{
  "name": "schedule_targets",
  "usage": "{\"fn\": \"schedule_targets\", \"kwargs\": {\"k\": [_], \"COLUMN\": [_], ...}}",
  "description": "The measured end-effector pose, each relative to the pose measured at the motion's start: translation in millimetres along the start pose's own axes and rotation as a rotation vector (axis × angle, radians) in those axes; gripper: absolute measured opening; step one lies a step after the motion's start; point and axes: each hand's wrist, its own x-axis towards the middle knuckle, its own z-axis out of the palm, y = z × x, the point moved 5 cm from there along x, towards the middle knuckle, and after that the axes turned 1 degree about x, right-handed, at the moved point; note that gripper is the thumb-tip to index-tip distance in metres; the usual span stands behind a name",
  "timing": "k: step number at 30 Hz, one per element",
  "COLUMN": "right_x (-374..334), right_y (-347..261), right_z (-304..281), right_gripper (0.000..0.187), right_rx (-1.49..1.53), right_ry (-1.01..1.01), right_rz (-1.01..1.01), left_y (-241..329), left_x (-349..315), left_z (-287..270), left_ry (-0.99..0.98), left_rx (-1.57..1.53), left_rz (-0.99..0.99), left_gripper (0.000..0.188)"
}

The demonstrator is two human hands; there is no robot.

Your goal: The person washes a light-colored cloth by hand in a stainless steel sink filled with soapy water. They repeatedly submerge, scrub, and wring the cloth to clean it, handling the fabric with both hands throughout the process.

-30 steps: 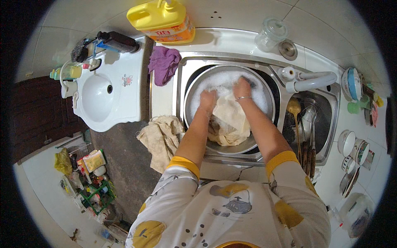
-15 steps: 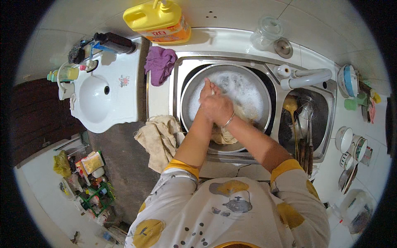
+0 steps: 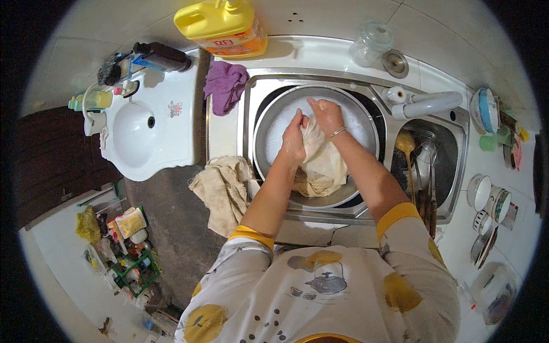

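A wet beige cloth (image 3: pixel 321 161) hangs between my two hands, its lower part spread inside a round metal basin (image 3: pixel 273 111) of sudsy water (image 3: pixel 294 106). My left hand (image 3: pixel 294 137) is closed around one side of the cloth. My right hand (image 3: pixel 327 119), with a silver bangle at the wrist, grips the other side, close by and slightly farther from me. The basin stands in the larger bowl of a steel double sink (image 3: pixel 269 78). Another beige cloth (image 3: pixel 224 191) lies crumpled on the counter left of the sink.
A grey faucet (image 3: pixel 429 104) sits right of the basin; below it, the smaller bowl holds ladles and a whisk (image 3: pixel 428 151). A purple cloth (image 3: pixel 225 86) and yellow detergent jug (image 3: pixel 226 31) are at the back left. Bowls (image 3: pixel 478 191) stand to the right, a white washbasin (image 3: pixel 134 134) to the left.
My hands were pressed together over the suds, covering much of the cloth. Now they are apart, and the cloth is lifted and stretched out between them, showing more of it.
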Motion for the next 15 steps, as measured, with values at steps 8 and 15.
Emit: {"fn": "schedule_targets", "kwargs": {"k": [8, 15], "right_x": [-10, -20], "right_y": [56, 0], "right_z": [24, 39], "right_gripper": [0.028, 0.023], "right_rx": [-0.214, 0.188], "right_ry": [0.0, 0.136], "right_rz": [0.046, -0.182], "left_y": [48, 37], "left_x": [-16, -9], "left_z": [-20, -22], "left_ry": [0.866, 0.82], "left_rx": [1.944, 0.504], "left_rz": [0.304, 0.154], "left_gripper": [0.018, 0.022]}}
